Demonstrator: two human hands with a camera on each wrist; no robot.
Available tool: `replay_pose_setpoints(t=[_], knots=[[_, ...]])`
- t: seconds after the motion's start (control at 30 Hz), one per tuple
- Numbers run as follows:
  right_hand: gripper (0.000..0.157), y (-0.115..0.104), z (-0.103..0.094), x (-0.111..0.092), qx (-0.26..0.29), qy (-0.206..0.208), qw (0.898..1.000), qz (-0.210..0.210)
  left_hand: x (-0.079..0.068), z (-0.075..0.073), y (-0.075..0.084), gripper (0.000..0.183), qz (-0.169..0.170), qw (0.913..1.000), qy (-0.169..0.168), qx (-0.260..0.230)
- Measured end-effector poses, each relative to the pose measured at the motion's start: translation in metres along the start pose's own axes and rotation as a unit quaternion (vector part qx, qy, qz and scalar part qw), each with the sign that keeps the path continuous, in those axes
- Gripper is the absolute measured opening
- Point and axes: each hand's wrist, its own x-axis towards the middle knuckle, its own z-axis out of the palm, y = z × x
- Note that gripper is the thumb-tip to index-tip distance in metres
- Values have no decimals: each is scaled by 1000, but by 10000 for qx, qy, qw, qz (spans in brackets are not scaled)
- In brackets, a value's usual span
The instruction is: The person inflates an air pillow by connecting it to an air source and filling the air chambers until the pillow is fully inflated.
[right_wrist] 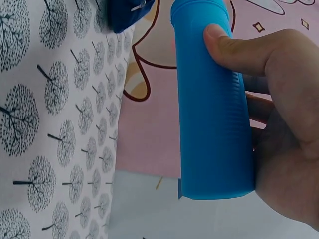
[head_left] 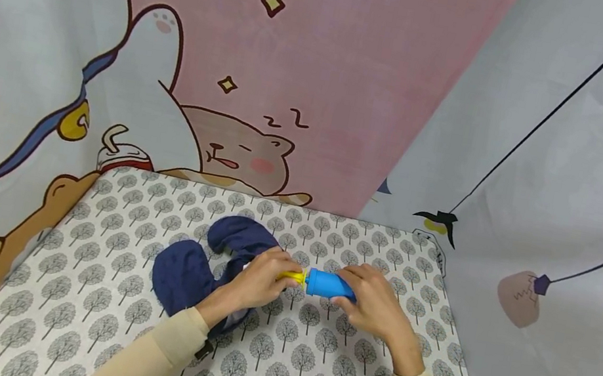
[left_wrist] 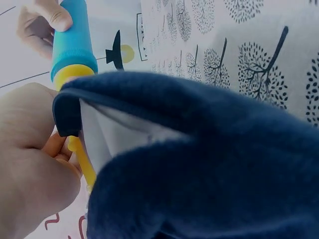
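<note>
A blue hand pump with a yellow plunger lies level between my two hands, above the cloth. My right hand grips the blue barrel; in the right wrist view the thumb presses along the barrel and the fingers wrap behind it. The left hand holds the yellow plunger end, its fingers partly hidden in the left wrist view. Close beside that hand is a navy plush neck pillow, curved in a U. Its cover gapes at an opening with a pale inner layer showing.
The table is covered by a white cloth printed with grey trees. Behind it hangs a pink and white cartoon curtain, which continues down the right side.
</note>
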Motion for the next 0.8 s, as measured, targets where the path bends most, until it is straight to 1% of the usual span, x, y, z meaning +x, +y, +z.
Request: replay_pose_setpoints(t=[0.1, 0.2, 0.37, 0.53, 0.67, 0.8], knots=[[52, -2, 1, 2, 70, -118, 9999, 71, 0, -2, 0, 24, 55, 10000, 16, -20], [52, 2, -1, -1, 172, -157, 9996, 187, -1, -5, 0, 23, 107, 9999, 40, -76], [51, 15, -9, -17, 276, -104, 9988, 391, -1, -9, -1, 21, 125, 9999, -45, -89], [52, 30, -18, -34, 354, -63, 9975, 605, -1, -10, -1, 21, 43, 9998, -127, -126], [50, 40, -27, -45, 305, -1, 9970, 711, -2, -11, -2, 23, 62, 9999, -102, -80], [50, 51, -40, -54, 201, -43, 9970, 751, -1, -11, -3, 23, 193, 9998, -17, -23]])
